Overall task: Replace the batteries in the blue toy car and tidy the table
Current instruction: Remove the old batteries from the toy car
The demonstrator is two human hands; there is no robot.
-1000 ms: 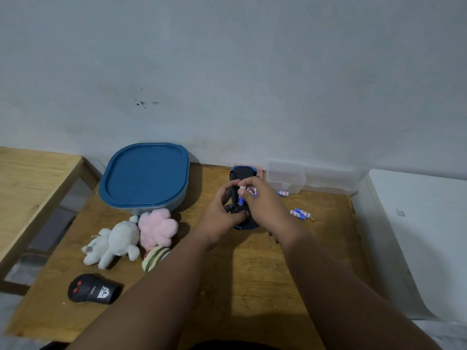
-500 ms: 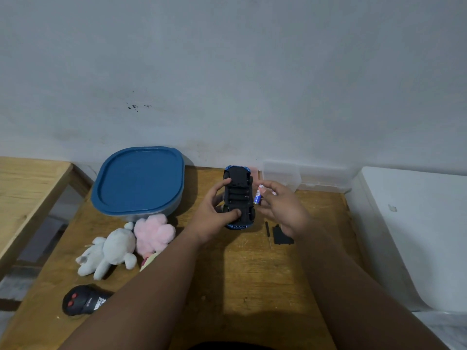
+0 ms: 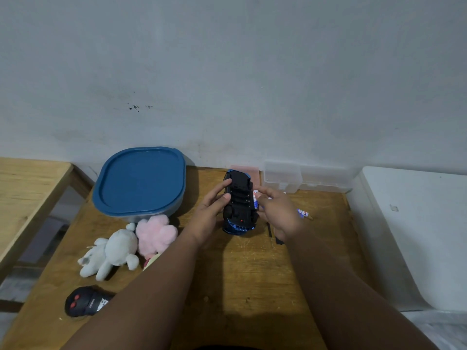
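Note:
The blue toy car (image 3: 240,200) is upside down above the wooden table (image 3: 242,279), its black underside and open battery bay facing up. My left hand (image 3: 212,213) grips the car from its left side. My right hand (image 3: 275,210) pinches a white and blue battery (image 3: 256,199) right beside the car's right edge. More batteries (image 3: 303,213) lie on the table just right of my right hand. A black battery cover (image 3: 279,239) and a thin screwdriver (image 3: 270,233) lie below my right wrist, partly hidden.
A blue-lidded container (image 3: 140,181) stands at the back left. A white plush (image 3: 111,252) and pink plush (image 3: 155,234) lie in front of it. A black remote (image 3: 84,301) sits near the front left. A clear plastic box (image 3: 300,178) is against the wall. A white appliance (image 3: 417,223) borders the right.
My right hand lifted a battery out of the car's bay and now holds it at the car's right side. The bay looks empty. The camera view shifted slightly.

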